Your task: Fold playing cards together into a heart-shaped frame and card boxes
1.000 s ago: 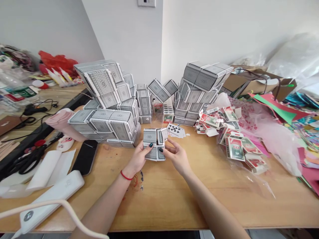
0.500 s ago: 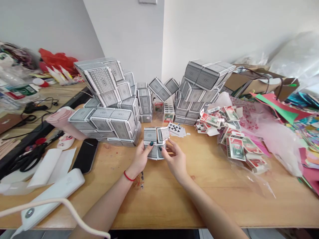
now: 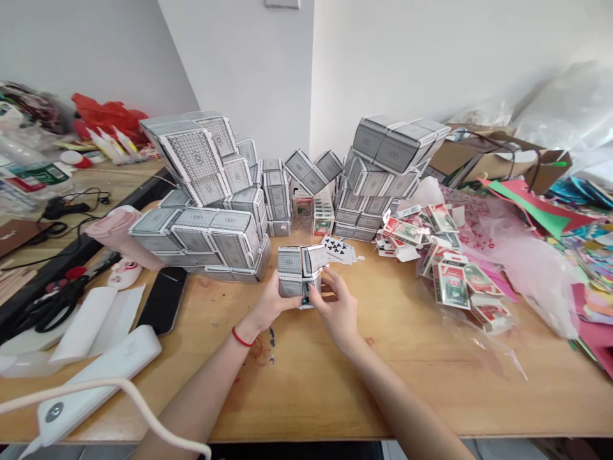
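Note:
Between my hands is a small box made of playing cards [image 3: 290, 263], with grey patterned card backs facing out. My left hand [image 3: 266, 303] grips its left side, the thumb lying across the lower front. My right hand [image 3: 338, 306] holds the right side, thumb on the front near the left thumb and fingers bent behind the edge. The upper right card stands slightly out of line with the others. Just behind the box, loose playing cards [image 3: 339, 249] lie face up on the table, clubs showing.
Stacked card blocks rise at the left [image 3: 196, 230] and right [image 3: 383, 153]. Red and green card packets [image 3: 451, 284] lie in a pile on plastic at the right. A black phone [image 3: 163, 300], a white power strip [image 3: 100, 383] and black scissors [image 3: 60, 303] are at the left.
My left thumb has slid down and to the right across the box front, towards my right thumb. The box stays in both hands, tilted slightly differently.

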`<action>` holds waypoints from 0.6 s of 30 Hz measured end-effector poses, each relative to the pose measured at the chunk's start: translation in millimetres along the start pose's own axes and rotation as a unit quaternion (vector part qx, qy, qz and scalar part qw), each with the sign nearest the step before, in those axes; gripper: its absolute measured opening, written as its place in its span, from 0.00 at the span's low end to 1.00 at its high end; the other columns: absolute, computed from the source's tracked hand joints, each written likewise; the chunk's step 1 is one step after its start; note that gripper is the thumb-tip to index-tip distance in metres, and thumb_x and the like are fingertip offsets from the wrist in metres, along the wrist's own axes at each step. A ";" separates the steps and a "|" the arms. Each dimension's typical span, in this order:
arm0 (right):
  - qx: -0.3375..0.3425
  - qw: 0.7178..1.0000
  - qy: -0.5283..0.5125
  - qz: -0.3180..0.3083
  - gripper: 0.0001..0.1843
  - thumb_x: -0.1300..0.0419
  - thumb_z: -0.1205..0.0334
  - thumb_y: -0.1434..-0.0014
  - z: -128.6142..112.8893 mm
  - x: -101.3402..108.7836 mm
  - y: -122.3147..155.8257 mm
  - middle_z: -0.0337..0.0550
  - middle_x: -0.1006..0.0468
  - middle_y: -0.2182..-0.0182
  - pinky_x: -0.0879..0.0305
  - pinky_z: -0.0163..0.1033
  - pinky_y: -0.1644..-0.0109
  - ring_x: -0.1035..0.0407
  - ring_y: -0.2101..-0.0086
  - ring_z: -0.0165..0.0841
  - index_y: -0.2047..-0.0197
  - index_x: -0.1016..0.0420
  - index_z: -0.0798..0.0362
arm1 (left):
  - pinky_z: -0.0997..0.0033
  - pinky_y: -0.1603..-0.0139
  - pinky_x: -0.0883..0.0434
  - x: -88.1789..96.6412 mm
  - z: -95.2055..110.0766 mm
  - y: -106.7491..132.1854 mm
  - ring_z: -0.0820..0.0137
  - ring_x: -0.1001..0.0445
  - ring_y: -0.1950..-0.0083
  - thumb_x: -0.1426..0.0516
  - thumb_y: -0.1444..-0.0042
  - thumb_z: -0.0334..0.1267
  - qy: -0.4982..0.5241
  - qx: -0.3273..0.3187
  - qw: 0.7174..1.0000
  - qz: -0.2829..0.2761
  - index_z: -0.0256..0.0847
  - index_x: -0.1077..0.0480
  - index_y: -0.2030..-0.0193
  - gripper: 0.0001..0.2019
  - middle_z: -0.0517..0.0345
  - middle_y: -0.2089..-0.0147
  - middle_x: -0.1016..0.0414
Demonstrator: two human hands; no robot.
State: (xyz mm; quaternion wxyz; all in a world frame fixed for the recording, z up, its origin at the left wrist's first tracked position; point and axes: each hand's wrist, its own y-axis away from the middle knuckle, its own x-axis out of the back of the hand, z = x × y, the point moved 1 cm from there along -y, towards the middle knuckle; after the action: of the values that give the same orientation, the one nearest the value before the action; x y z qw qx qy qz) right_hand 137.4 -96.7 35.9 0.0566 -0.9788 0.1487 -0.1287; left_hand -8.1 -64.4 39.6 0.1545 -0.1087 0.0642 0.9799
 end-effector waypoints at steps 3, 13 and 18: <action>0.007 1.000 0.015 0.005 0.25 0.39 0.55 0.51 -1.2 0.5 1.1 0.42 0.22 0.62 0.28 0.37 0.65 0.27 0.68 0.33 0.50 0.34 0.49 | 0.60 0.48 0.36 -0.4 -1.1 0.1 0.61 0.31 0.49 0.35 0.62 0.31 0.000 -0.003 1.000 -0.005 0.40 0.40 0.50 0.31 0.50 0.50 0.29; 0.006 0.998 0.049 0.026 0.24 0.39 0.54 0.52 -3.3 0.8 -0.5 0.42 0.22 0.62 0.29 0.38 0.65 0.27 0.69 0.33 0.51 0.35 0.48 | 0.61 0.45 0.38 -3.1 1.9 0.8 0.63 0.34 0.45 0.36 0.62 0.28 -0.013 0.003 1.000 -0.003 0.42 0.43 0.48 0.33 0.51 0.47 0.32; 0.001 0.997 0.071 0.038 0.25 0.39 0.53 0.52 -2.8 3.9 -3.6 0.43 0.24 0.61 0.29 0.38 0.66 0.28 0.68 0.33 0.52 0.37 0.49 | 0.60 0.44 0.38 -8.9 2.7 1.3 0.62 0.35 0.45 0.39 0.60 0.27 -0.017 -0.010 1.000 0.002 0.41 0.46 0.47 0.32 0.48 0.45 0.36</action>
State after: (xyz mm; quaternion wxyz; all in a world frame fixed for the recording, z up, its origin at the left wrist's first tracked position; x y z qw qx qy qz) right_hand 141.3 -94.7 40.1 0.0517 -0.9607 0.1897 -0.1959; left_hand -0.8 -67.8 44.4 0.1529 -0.0936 0.0520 0.9824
